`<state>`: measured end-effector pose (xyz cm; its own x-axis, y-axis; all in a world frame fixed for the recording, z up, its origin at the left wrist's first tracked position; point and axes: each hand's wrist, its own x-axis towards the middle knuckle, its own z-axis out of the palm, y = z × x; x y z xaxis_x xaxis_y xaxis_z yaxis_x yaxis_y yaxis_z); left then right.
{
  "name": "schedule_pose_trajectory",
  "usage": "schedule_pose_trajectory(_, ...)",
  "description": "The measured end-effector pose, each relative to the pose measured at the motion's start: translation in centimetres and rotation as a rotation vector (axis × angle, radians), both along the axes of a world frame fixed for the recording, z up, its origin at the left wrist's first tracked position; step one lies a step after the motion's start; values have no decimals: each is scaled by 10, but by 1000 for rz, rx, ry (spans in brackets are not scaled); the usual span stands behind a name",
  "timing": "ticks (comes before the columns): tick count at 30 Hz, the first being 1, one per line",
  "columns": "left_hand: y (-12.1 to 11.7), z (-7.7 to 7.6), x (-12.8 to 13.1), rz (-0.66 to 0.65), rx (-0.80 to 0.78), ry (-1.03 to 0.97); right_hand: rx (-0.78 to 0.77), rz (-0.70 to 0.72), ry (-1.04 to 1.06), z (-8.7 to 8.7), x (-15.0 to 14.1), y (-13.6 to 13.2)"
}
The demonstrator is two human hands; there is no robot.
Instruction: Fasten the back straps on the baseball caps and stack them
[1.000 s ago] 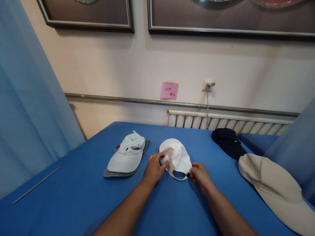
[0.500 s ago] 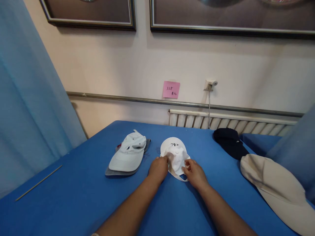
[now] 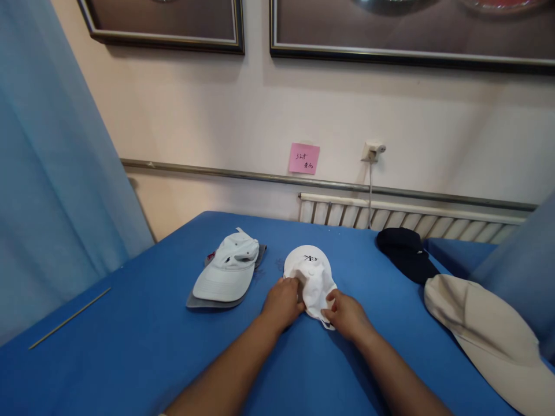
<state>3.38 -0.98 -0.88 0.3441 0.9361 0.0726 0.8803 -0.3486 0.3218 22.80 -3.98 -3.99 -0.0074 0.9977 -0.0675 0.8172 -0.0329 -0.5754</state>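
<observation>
A white baseball cap (image 3: 315, 283) with dark letters on its front lies on the blue-covered table, its brim pointing away from me. My left hand (image 3: 284, 301) is closed on the left side of the crown, which is creased and partly caved in. On the other side, my right hand (image 3: 344, 315) pinches the cap's right rear edge near the back strap. To the left lies a pale cap (image 3: 229, 268) with a small dark emblem, resting on a grey cap (image 3: 206, 303) that is mostly hidden.
A navy cap (image 3: 405, 252) and a large beige cap (image 3: 489, 329) lie at the right. A thin stick (image 3: 69, 319) rests on the blue cover (image 3: 143, 346) at the left. Behind the table are a radiator (image 3: 347, 214) and a rail; blue curtains (image 3: 56, 173) hang at both sides.
My left hand has shifted inward and slightly toward me along the cap. The crown has folded differently, and the back strap is now gathered near my right hand.
</observation>
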Motion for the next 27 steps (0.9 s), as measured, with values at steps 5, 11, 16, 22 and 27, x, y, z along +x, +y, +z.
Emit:
schedule_pose_trajectory(5, 6, 2, 3, 4, -73, 58, -3, 27, 43, -2, -1, -3)
schedule_pose_trajectory(11, 4, 4, 2, 14, -119, 126, 4, 17, 53, -5, -1, -4)
schedule_pose_trajectory(16, 1, 9, 3, 3, -128, 141, 76, -4, -23, -3, -2, -8)
schedule_pose_trajectory(22, -6, 16, -2, -51, -107, 155, 277, -80, 103, -11, 1, -1)
schedule_pose_trajectory(27, -12, 11, -3, -62, -4, 94, 225, -27, 102, -14, 1, 2)
